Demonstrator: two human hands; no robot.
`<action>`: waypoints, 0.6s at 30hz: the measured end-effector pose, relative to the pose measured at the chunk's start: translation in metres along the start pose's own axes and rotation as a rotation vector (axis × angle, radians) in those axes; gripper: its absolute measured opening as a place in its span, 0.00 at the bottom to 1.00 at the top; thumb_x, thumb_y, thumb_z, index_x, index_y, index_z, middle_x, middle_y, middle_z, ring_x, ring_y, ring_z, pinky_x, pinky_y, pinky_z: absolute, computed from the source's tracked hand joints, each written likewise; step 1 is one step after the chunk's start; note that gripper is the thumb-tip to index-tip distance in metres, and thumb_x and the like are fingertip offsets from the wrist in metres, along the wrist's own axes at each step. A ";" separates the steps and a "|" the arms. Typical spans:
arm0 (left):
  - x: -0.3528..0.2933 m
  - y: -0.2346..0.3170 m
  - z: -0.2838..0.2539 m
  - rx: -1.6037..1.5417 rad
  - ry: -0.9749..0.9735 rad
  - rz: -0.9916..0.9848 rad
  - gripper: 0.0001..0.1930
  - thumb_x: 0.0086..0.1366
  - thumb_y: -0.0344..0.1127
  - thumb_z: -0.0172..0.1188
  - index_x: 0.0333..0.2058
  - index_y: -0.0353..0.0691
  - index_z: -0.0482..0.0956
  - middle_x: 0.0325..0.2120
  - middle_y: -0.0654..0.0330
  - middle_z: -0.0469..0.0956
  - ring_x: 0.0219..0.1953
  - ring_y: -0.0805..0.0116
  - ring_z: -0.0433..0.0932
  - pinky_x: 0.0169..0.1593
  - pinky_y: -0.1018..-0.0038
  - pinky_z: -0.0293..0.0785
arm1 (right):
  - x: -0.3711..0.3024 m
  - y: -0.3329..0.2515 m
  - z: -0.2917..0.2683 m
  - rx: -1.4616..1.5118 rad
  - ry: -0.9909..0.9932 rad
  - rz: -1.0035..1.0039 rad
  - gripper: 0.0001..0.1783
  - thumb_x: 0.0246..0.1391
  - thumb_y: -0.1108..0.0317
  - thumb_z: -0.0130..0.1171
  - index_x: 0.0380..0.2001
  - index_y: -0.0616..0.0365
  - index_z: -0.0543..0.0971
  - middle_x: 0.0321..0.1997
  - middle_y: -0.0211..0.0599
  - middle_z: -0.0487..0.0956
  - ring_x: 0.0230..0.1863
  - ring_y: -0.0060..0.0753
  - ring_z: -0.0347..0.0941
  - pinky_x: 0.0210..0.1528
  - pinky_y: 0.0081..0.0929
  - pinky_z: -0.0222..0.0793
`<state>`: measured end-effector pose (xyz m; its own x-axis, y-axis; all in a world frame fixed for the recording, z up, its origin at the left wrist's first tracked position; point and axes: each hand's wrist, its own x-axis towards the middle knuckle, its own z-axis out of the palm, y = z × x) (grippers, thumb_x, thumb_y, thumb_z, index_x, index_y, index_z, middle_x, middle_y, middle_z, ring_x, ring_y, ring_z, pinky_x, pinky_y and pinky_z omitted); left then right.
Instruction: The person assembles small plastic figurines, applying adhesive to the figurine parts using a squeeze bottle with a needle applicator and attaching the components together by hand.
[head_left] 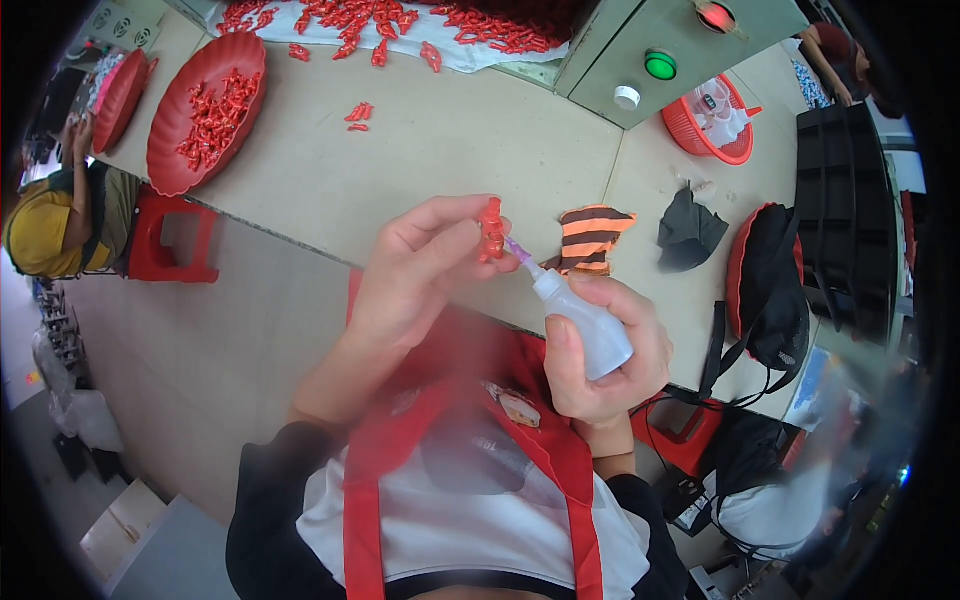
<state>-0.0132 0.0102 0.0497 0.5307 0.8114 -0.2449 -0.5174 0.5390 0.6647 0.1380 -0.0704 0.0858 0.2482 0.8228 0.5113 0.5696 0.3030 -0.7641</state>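
You have a small red figurine [491, 230] raised in front of you, over the near part of the bench [450, 150]. Your left hand [415, 255] pinches it between thumb and fingers; your right hand [625, 350] is wrapped around a translucent squeeze bottle [598, 335], its purple nozzle [518, 251] aimed at the figurine's right side. You look to be at the applying step, probably a dab of glue or similar, though you can't tell from here whether the tip touches or whether anything is coming out. The next move seems to call for a steady left grip, the nozzle at the right spot and a light squeeze.

For room, the bench lies open ahead of your left hand as far as the loose red pieces [358, 127], with the scalloped red bowl [168, 135] farther left, by the edge. Your right side is tighter: the orange-and-brown striped pouch [597, 238] sits just beyond the bottle, then the black cloth [690, 230] and black bag [778, 290]. The bench's near edge runs beneath your hands, so a dropped figurine could miss the top.
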 end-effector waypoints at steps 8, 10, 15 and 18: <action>0.007 0.006 -0.038 -0.262 0.126 -0.010 0.16 0.63 0.32 0.51 0.47 0.31 0.67 0.40 0.55 0.73 0.43 0.68 0.74 0.49 0.73 0.73 | 0.017 0.018 0.032 0.439 -0.107 0.600 0.14 0.45 0.75 0.54 0.38 0.69 0.73 0.28 0.39 0.76 0.25 0.24 0.73 0.26 0.18 0.67; 0.007 0.009 -0.049 -0.289 0.140 0.009 0.16 0.63 0.32 0.50 0.48 0.31 0.66 0.40 0.56 0.73 0.44 0.70 0.73 0.50 0.73 0.73 | 0.039 0.037 0.061 0.622 -0.156 0.678 0.16 0.44 0.74 0.55 0.39 0.68 0.72 0.30 0.39 0.76 0.26 0.24 0.72 0.27 0.19 0.67; -0.001 0.016 -0.062 -0.331 0.141 0.022 0.17 0.63 0.33 0.50 0.49 0.31 0.65 0.41 0.57 0.72 0.45 0.71 0.72 0.52 0.74 0.71 | 0.112 0.117 0.122 -0.027 -0.175 0.438 0.13 0.41 0.72 0.55 0.34 0.63 0.74 0.30 0.40 0.75 0.29 0.33 0.73 0.32 0.29 0.68; -0.006 0.020 -0.064 -0.346 0.154 0.032 0.17 0.63 0.33 0.50 0.49 0.31 0.65 0.41 0.57 0.72 0.45 0.71 0.72 0.52 0.74 0.71 | 0.147 0.141 0.146 -0.476 -0.112 0.192 0.11 0.41 0.69 0.56 0.30 0.62 0.76 0.32 0.46 0.75 0.31 0.45 0.75 0.34 0.35 0.70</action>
<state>-0.0695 0.0311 0.0197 0.4166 0.8396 -0.3486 -0.7422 0.5356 0.4029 0.1409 0.1632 -0.0045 0.3124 0.8963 0.3147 0.8217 -0.0887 -0.5629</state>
